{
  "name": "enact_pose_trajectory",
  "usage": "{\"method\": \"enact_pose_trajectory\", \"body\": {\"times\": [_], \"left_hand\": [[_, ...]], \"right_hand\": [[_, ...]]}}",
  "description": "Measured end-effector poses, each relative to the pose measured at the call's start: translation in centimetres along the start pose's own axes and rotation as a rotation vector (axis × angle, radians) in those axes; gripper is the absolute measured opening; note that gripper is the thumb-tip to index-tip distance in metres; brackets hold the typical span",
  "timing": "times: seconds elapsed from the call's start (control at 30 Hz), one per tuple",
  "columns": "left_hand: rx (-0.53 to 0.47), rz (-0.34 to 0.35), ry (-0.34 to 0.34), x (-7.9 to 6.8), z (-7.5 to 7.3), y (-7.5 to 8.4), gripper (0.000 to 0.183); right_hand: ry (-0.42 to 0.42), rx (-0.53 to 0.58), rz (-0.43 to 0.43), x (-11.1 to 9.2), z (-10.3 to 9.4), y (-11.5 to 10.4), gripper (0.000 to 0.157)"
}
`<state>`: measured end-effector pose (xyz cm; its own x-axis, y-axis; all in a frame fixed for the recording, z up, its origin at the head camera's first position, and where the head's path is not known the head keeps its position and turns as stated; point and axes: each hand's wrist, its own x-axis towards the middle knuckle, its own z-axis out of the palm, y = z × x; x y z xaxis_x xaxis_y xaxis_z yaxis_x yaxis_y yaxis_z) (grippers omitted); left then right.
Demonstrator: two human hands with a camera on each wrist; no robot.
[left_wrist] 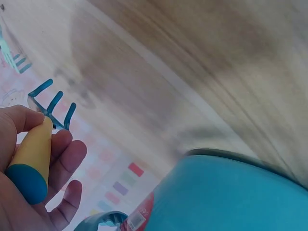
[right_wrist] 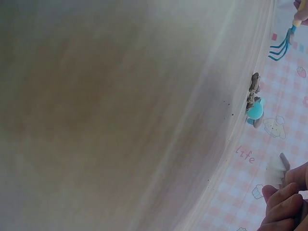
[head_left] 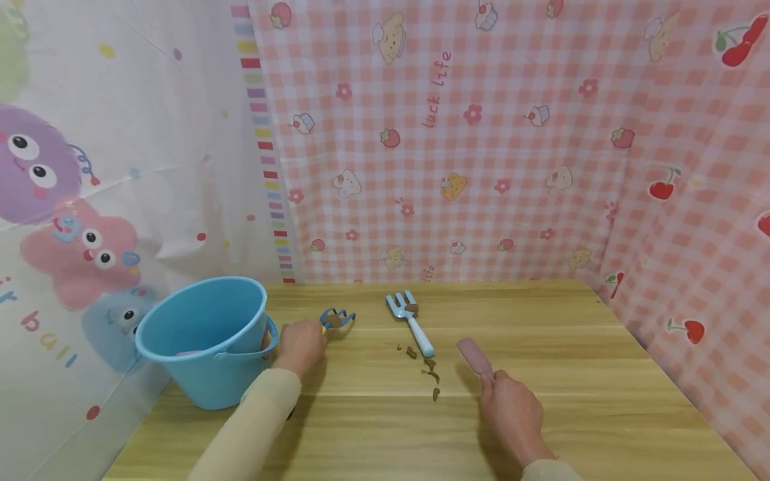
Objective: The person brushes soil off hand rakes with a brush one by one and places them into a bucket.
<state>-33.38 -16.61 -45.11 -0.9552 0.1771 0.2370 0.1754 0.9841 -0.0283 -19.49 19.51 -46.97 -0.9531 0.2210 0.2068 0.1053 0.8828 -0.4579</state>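
Crumbs [head_left: 428,371] of brown dirt and a blue fork [head_left: 410,322] lie between your hands on the table [head_left: 601,374]. Your left hand [head_left: 299,345] grips a rake [head_left: 337,318] beside the bucket [head_left: 204,337]; your right hand [head_left: 511,411] pinches a pink tool [head_left: 474,356].

One bucket [head_left: 204,341], three toy tools [head_left: 410,322].

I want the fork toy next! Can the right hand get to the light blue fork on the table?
Probably yes. The light blue fork lies in the open, up and left of the right hand; only brown crumbs lie between. But that hand already holds a pink tool.
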Motion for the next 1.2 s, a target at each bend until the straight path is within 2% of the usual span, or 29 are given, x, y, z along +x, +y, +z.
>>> {"method": "enact_pose_trajectory", "body": {"times": [0.17, 0.3, 0.5, 0.77, 0.93, 1.2], "left_hand": [[0.000, 0.034, 0.028, -1.2, -0.8, 0.2, 0.030], [-0.001, 0.075, 0.079, -2.0, -1.4, 0.7, 0.031], [-0.050, 0.137, 0.143, -3.5, -2.5, 2.4, 0.032], [-0.113, 0.193, 0.221, -6.6, -4.0, 5.2, 0.026], [-0.098, 0.264, 0.282, -8.1, -4.3, 7.2, 0.029], [-0.053, 0.353, 0.298, -9.9, -4.0, 9.4, 0.024]], "right_hand": [[0.003, 0.003, -0.006, -0.1, 0.1, 0.0, 0.030], [0.005, 0.009, -0.011, -0.2, 0.1, 0.0, 0.030], [0.009, 0.010, -0.014, -0.3, 0.0, -0.2, 0.029], [0.050, 0.014, -0.055, -0.5, -0.4, -0.8, 0.027], [0.070, 0.033, -0.117, -0.6, -0.6, -1.5, 0.028], [0.173, 0.049, -0.287, -1.2, -0.5, -3.6, 0.023]]}}
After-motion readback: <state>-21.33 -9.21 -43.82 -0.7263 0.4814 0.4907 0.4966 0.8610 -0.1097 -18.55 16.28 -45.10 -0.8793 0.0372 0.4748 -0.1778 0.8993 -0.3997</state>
